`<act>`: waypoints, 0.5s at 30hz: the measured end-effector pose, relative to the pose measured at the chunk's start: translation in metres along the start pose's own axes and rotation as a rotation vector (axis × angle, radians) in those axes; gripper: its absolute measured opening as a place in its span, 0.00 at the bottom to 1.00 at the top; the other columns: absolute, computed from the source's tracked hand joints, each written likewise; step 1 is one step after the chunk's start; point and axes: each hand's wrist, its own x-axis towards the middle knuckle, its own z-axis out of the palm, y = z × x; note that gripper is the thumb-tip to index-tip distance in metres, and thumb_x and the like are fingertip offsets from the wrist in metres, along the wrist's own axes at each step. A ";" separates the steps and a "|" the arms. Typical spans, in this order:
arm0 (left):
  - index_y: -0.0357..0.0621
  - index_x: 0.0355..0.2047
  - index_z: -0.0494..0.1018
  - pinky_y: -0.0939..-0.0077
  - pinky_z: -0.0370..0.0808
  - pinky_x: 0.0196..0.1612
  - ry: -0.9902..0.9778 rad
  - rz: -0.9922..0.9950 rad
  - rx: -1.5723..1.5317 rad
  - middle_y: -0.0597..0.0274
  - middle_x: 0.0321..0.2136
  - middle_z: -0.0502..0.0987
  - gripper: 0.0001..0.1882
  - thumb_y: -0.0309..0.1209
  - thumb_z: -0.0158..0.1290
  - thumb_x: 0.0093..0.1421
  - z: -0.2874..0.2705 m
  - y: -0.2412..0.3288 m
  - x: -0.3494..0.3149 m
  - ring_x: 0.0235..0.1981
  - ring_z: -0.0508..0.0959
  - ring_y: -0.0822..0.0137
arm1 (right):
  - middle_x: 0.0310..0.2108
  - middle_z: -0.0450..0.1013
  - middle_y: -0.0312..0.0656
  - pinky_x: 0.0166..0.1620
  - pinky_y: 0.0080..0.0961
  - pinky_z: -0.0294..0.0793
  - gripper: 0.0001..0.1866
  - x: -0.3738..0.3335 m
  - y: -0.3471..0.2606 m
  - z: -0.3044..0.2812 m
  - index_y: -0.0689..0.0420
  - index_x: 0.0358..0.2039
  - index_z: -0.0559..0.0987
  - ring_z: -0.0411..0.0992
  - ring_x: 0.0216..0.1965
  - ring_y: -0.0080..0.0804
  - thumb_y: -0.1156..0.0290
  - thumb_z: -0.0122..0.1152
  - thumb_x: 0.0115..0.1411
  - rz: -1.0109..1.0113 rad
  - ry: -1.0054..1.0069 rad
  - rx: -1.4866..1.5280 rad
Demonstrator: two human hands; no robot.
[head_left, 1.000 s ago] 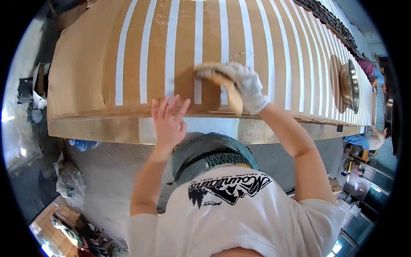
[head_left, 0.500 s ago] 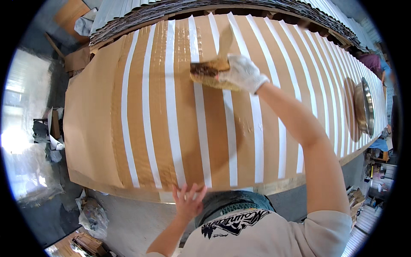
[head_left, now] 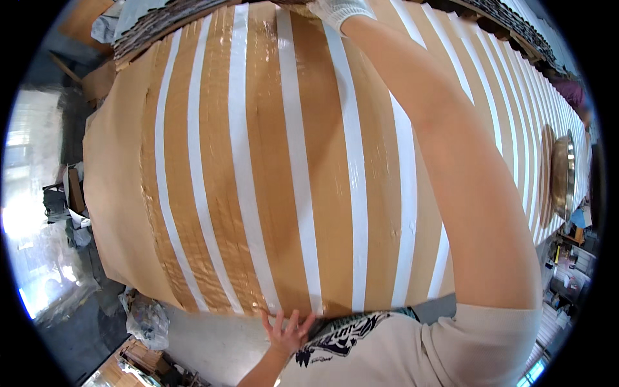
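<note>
A long table is covered with brown paper (head_left: 119,213) and many white paper strips (head_left: 295,129) laid side by side across it. Wet, shiny patches show on the strips at the left. My right hand (head_left: 338,11), in a white knitted glove, reaches to the far edge and grips a wide brush (head_left: 298,9). Only a sliver of that brush shows at the frame's top, and the gloved fingers are partly cut off. My bare left hand (head_left: 287,332) rests its spread fingers on the table's near edge, holding nothing.
A metal bowl (head_left: 562,174) stands on the strips at the far right. Stacked sheets (head_left: 145,39) lie beyond the far edge. Bright plastic sheeting (head_left: 39,193) hangs at the left, and a clear plastic bag (head_left: 147,322) sits on the floor.
My right hand has pushed the brush away from me, from mid-table to the far edge. The view has shifted forward and closer over the table. My left hand stays at the near edge.
</note>
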 end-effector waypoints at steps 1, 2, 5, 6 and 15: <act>0.78 0.56 0.74 0.26 0.53 0.65 -0.027 0.018 -0.007 0.65 0.64 0.60 0.26 0.43 0.53 0.54 -0.004 -0.003 0.004 0.68 0.54 0.49 | 0.41 0.80 0.47 0.50 0.42 0.76 0.14 -0.007 0.012 0.005 0.49 0.44 0.81 0.78 0.45 0.49 0.60 0.62 0.58 -0.085 0.032 -0.040; 0.76 0.56 0.75 0.26 0.54 0.65 -0.029 0.036 0.009 0.64 0.64 0.60 0.27 0.43 0.53 0.53 -0.006 -0.006 0.008 0.68 0.53 0.49 | 0.41 0.80 0.46 0.50 0.42 0.77 0.15 -0.019 0.026 0.010 0.48 0.45 0.80 0.78 0.45 0.49 0.60 0.62 0.58 -0.170 0.061 -0.081; 0.73 0.57 0.74 0.25 0.54 0.65 0.003 0.027 0.003 0.63 0.63 0.61 0.29 0.40 0.54 0.51 -0.006 -0.001 0.013 0.68 0.54 0.48 | 0.41 0.80 0.46 0.47 0.41 0.78 0.15 -0.085 0.007 -0.003 0.46 0.47 0.81 0.78 0.44 0.49 0.60 0.58 0.60 -0.197 -0.101 -0.137; 0.71 0.57 0.75 0.25 0.54 0.65 0.050 0.051 -0.001 0.61 0.63 0.61 0.28 0.38 0.52 0.53 -0.003 -0.005 0.019 0.68 0.54 0.48 | 0.41 0.80 0.45 0.47 0.41 0.78 0.15 -0.107 0.006 -0.021 0.45 0.47 0.81 0.78 0.44 0.49 0.60 0.57 0.61 -0.209 -0.118 -0.203; 0.64 0.60 0.73 0.26 0.50 0.68 0.180 0.040 -0.025 0.60 0.64 0.62 0.36 0.31 0.51 0.46 -0.002 0.004 0.014 0.68 0.56 0.48 | 0.43 0.79 0.36 0.43 0.25 0.79 0.21 -0.410 -0.054 -0.141 0.43 0.54 0.79 0.79 0.40 0.33 0.66 0.64 0.58 -0.400 -0.184 0.034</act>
